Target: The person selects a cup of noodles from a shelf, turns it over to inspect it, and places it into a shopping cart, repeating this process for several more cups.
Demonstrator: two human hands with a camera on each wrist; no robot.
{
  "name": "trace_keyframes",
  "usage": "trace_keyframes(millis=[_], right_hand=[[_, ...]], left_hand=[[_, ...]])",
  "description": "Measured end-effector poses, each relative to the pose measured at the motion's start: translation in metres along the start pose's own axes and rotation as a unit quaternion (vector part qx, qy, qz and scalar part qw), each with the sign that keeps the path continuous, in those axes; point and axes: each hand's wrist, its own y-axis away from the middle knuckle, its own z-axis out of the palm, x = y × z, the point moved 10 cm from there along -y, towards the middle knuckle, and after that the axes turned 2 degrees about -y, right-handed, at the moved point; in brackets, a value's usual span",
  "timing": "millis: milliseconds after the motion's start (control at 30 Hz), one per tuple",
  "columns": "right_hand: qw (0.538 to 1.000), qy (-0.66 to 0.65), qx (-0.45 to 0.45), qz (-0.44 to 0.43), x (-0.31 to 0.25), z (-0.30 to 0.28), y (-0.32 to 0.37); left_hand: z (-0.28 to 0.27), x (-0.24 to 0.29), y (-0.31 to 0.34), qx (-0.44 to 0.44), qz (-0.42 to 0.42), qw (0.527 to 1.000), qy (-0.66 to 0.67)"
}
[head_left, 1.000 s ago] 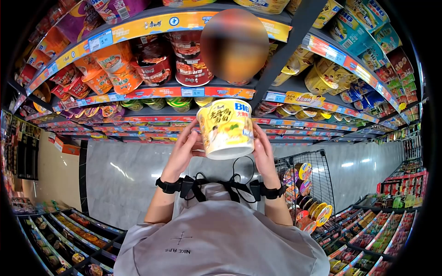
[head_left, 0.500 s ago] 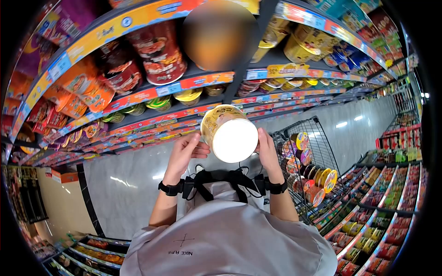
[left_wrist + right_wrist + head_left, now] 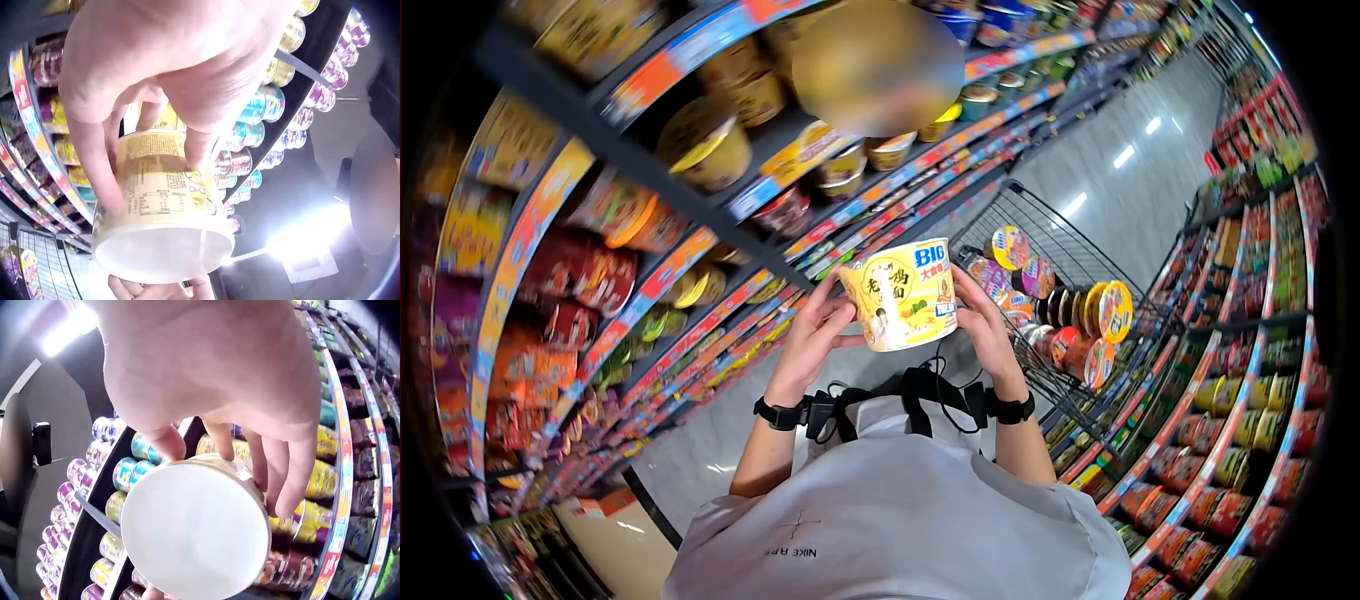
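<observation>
A large yellow instant noodle cup (image 3: 905, 295) is held up in front of the chest, its printed front with "BIG" lettering facing the head camera. My left hand (image 3: 812, 335) grips one side of it. On the opposite side my right hand (image 3: 990, 335) holds it too. In the left wrist view the left fingers (image 3: 97, 169) and thumb curl round the cup's wall, over printed small text. The right wrist view shows the cup's plain white base (image 3: 197, 531), with the right hand's fingers (image 3: 290, 478) spread along its side.
A black wire shopping cart (image 3: 1065, 215) with several noodle cups (image 3: 1090, 310) stands at my right. Tall shelves (image 3: 730, 215) of noodle cups run along the front and left. More stocked shelves (image 3: 1200, 430) line the right, and grey floor (image 3: 1115, 150) stretches between them.
The cup was turned to show its white base half a second ago; its printed front faces up again now. The view has swung right along the shelves, and both hands keep their hold.
</observation>
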Motion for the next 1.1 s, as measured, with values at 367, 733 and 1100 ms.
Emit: trace_keyframes(millis=[367,733,1100], right_hand=[[0.978,-0.130,0.163,-0.008,0.000,-0.163,0.061],[0.964,-0.172,0.200,-0.017,0.014,-0.195,0.044],[0.924,0.061,0.376,-0.031,-0.014,-0.235,-0.004]], left_hand=[[0.165,-0.037,-0.095,-0.140,-0.093,0.986,-0.011],[0.191,-0.041,-0.163,-0.182,-0.140,0.972,-0.052],[0.196,-0.018,-0.250,-0.272,-0.074,0.959,-0.041]])
